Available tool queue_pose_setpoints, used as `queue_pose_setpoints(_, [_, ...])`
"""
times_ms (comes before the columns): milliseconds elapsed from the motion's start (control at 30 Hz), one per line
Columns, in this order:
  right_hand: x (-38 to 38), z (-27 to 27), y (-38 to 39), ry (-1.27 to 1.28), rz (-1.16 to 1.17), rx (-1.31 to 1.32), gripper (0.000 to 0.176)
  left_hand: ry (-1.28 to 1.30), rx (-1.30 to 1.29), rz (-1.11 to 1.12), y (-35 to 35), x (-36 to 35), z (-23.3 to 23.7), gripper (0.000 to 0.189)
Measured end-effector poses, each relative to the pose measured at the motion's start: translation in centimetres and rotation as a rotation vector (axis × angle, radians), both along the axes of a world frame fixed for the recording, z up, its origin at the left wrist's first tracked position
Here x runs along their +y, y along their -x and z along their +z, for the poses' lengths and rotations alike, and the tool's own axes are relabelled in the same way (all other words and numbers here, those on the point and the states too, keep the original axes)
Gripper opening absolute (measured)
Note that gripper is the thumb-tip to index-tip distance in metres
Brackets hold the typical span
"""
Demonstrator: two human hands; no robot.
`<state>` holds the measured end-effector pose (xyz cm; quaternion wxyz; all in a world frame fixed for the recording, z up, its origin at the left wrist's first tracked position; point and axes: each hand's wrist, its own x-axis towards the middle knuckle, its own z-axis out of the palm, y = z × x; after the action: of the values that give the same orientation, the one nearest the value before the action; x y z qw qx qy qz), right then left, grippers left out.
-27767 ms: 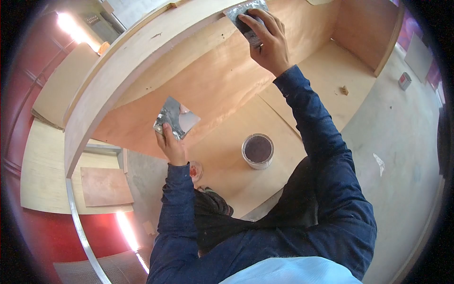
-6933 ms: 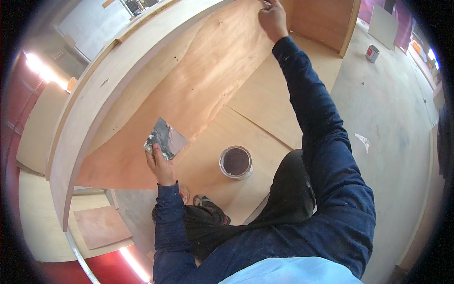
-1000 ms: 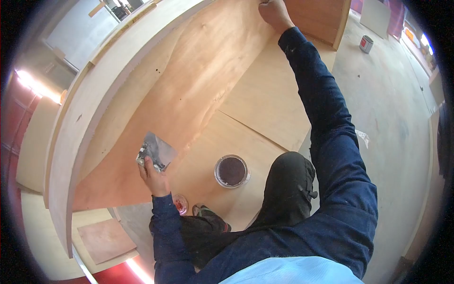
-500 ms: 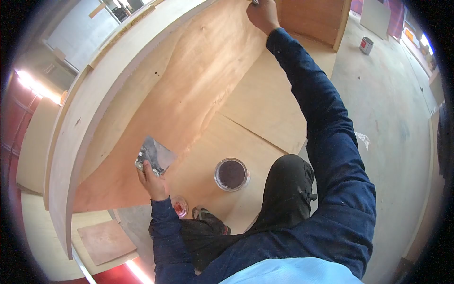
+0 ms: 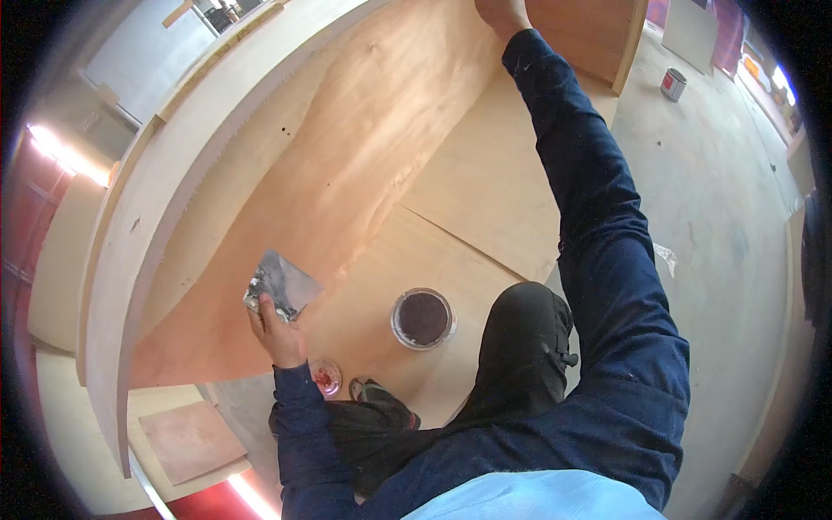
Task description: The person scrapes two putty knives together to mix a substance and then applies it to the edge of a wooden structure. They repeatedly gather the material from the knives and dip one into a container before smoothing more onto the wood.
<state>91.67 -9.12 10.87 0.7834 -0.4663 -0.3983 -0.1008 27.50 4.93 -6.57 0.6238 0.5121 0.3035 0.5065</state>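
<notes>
Plywood work: since half a second ago our right hand (image 5: 503, 12) has slid right along the top of the tan plywood back panel (image 5: 347, 165). It's mostly out of frame, so we can't tell its grip. Left hand (image 5: 276, 328) unchanged, fingers clamped on the putty-smeared square metal plate (image 5: 282, 284), low beside the panel. Round tub of dark brown paste (image 5: 422, 317), probably filler, sits by our black-trousered knee (image 5: 524, 338), with a small red-stained lid (image 5: 325, 378) nearby. Our blue sleeve (image 5: 589, 217) hides part of the floor board.

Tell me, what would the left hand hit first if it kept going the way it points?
Probably the plywood panel just beyond the metal scraper the left hand holds; the scraper's edge would touch first, though depth is unclear.
</notes>
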Motion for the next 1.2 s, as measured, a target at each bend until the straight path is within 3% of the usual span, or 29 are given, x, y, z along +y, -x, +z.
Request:
queue_pose_setpoints(67, [0.1,-0.3,2.3,0.024,-0.133,-0.078,0.036,-0.140,0.171,0.042,-0.3,-0.7,0.5,0.043])
queue_pose_setpoints(100, [0.4,-1.0,2.0,-0.055,0.006,-0.113,0.036,-0.139,0.170,0.042,-0.4,-0.7,0.4,0.043])
queue_pose_setpoints(133, [-0.2,-0.9,2.3,-0.055,0.005,-0.115,0.036,-0.160,0.163,0.010,-0.6,-0.5,0.2,0.044])
queue_pose_setpoints(200, [-2.7,-0.1,5.4,0.213,-0.195,-0.220,0.036,-0.183,0.159,-0.027,-1.1,-0.2,0.2,0.045])
queue_pose_setpoints(233, [-4.8,4.2,12.6,0.801,-0.806,-0.270,0.037,-0.186,0.152,-0.044,-1.5,-0.5,0.7,0.046])
queue_pose_setpoints(267, [-4.1,3.4,9.4,0.801,-0.806,-0.269,0.037,-0.189,0.144,-0.059,-1.9,-0.9,1.2,0.046])
queue_pose_setpoints(333, [-2.4,1.4,1.3,-0.054,-0.101,0.100,0.038,-0.086,0.066,-0.061,-3.1,-2.9,3.6,0.045])
queue_pose_setpoints(367, [-2.1,2.2,1.9,-0.177,-0.104,0.026,0.038,0.020,-0.009,-0.063,-3.6,-3.7,4.6,0.045])
queue_pose_setpoints(467, [-0.1,2.8,-0.4,-0.227,-0.165,0.093,0.038,-0.152,0.005,-0.025,-3.2,-2.0,2.7,0.043])
queue_pose_setpoints(500, [-1.3,-0.9,-3.0,-0.226,-0.165,0.092,0.038,-0.152,0.005,-0.024,-3.1,-1.8,2.6,0.043])
queue_pose_setpoints(567, [5.0,-3.1,-12.1,-0.275,0.252,0.021,0.037,-0.136,-0.002,-0.041,-2.9,-1.6,2.4,0.041])
queue_pose_setpoints(800, [2.8,-3.5,0.9,-0.085,0.142,0.017,0.038,0.003,-0.057,-0.101,-3.3,-2.6,3.2,0.039])
queue_pose_setpoints(867, [0.0,-3.1,0.7,-0.031,0.105,0.010,0.038,-0.264,0.142,-0.059,-2.5,-0.6,1.0,0.041])
queue_pose_setpoints(1000, [-3.8,-0.1,-3.3,0.078,0.034,0.015,0.039,-0.169,0.147,-0.048,-2.7,-1.8,2.4,0.042])
queue_pose_setpoints(1067, [-5.0,0.5,-2.5,0.135,-0.004,0.017,0.039,0.001,-0.020,-0.096,-3.3,-2.6,3.7,0.042])
queue_pose_setpoints(1200, [-4.5,3.0,-0.3,0.255,-0.060,0.009,0.040,-0.153,-0.022,-0.074,-1.9,-0.2,1.0,0.043])
